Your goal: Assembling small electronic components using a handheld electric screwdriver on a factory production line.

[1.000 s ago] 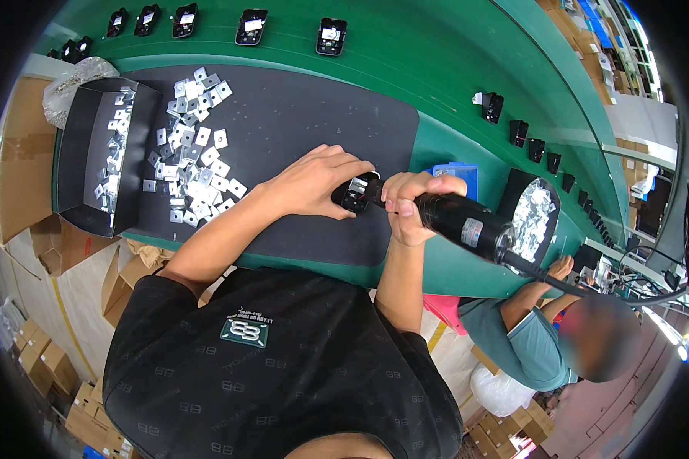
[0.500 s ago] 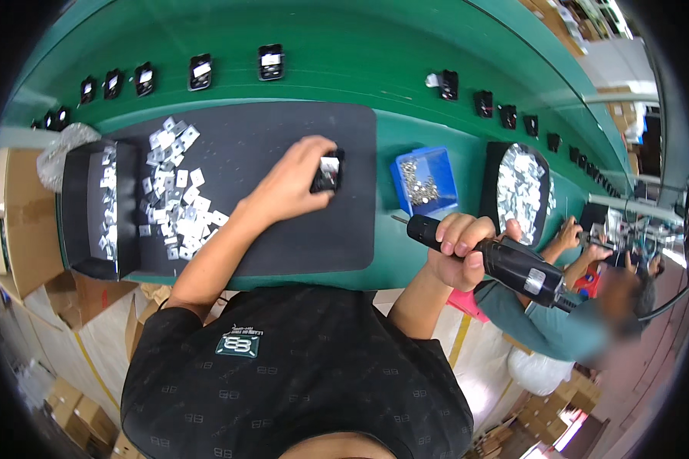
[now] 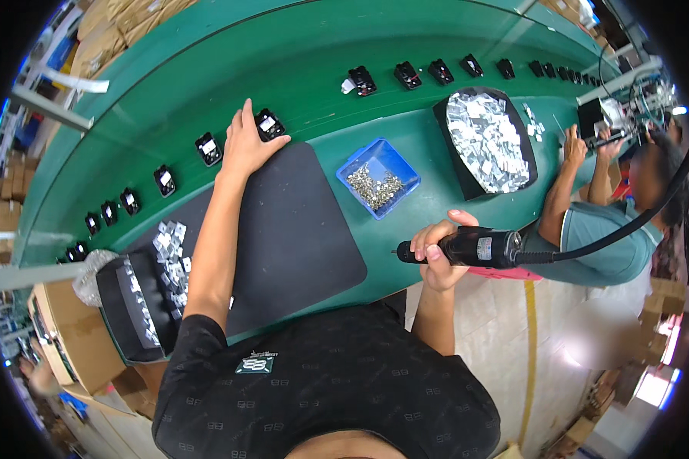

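Observation:
My left hand (image 3: 245, 149) is stretched out over the green conveyor belt, fingers extended and thumb spread apart. Right beside it on the belt lies a small black plastic housing (image 3: 269, 124) with a white patch; the hand partly borders it without gripping it. My right hand (image 3: 436, 256) is wrapped round a black electric screwdriver (image 3: 486, 248), its bit pointing left and its cable running off to the right. Between the hands a dark grey mat (image 3: 291, 229) lies on the green bench. A blue bin (image 3: 379, 180) of small metal screws stands beyond the screwdriver.
More black housings (image 3: 209, 148) line the belt on both sides. A black bin (image 3: 486, 145) heaped with small silver plates stands at right; loose plates (image 3: 172, 260) and another black bin (image 3: 134, 310) are at left. A co-worker (image 3: 605, 237) works at far right.
My left hand has gone from the mat to the belt, and the housing it held now lies there, released. The view has turned; the screwdriver stays in my right hand.

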Demonstrator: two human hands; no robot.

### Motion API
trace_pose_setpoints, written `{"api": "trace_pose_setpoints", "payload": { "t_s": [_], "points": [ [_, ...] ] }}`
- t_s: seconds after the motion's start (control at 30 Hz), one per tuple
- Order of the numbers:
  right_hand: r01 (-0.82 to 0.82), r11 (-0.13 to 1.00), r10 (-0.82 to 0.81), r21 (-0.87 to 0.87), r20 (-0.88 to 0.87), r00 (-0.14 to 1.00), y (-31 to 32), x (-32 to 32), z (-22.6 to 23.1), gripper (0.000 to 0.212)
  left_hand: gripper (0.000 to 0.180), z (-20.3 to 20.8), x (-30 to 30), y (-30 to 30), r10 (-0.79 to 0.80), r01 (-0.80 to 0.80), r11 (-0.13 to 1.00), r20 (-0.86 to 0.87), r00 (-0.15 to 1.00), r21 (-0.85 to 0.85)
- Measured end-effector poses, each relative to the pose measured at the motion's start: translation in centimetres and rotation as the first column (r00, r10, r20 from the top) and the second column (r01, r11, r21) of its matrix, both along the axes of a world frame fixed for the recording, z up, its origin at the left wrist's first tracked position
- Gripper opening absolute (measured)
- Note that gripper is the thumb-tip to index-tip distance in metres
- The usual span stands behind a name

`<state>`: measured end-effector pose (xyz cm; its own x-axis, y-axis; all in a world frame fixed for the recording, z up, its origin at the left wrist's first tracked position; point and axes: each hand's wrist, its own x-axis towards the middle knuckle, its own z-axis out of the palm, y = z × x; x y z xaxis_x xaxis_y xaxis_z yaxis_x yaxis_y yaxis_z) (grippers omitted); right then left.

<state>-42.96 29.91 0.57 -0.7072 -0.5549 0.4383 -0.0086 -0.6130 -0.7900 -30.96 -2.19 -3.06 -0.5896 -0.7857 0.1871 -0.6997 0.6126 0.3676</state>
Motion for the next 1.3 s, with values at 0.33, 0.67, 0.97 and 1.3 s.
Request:
{"api": "trace_pose_setpoints", "payload": {
  "t_s": [0.33,0.67,0.97,1.3],
  "points": [
    [-0.002,0.999,0.004,-0.033,0.054,0.999,0.4,0.0,0.8,0.049,0.017,6.3,-9.5,13.2,-0.851,0.840,0.517,0.206,0.484,0.165],
    [-0.003,1.000,0.003,0.003,0.074,0.997,1.6,0.2,-0.7,0.050,0.014,2.2,-10.6,13.4,-0.816,0.788,0.562,0.323,0.479,0.251],
    [-0.027,0.995,0.029,-0.093,0.015,0.999,0.4,-0.9,1.4,0.049,0.013,3.4,-6.6,13.8,-0.707,0.795,0.585,-0.381,0.596,0.157],
    [-0.034,0.891,0.020,-0.452,-0.036,0.999,-0.7,-0.9,6.3,0.056,0.014,2.8,-1.4,18.7,0.042,0.683,0.405,-0.758,0.651,0.608]
  ]
}}
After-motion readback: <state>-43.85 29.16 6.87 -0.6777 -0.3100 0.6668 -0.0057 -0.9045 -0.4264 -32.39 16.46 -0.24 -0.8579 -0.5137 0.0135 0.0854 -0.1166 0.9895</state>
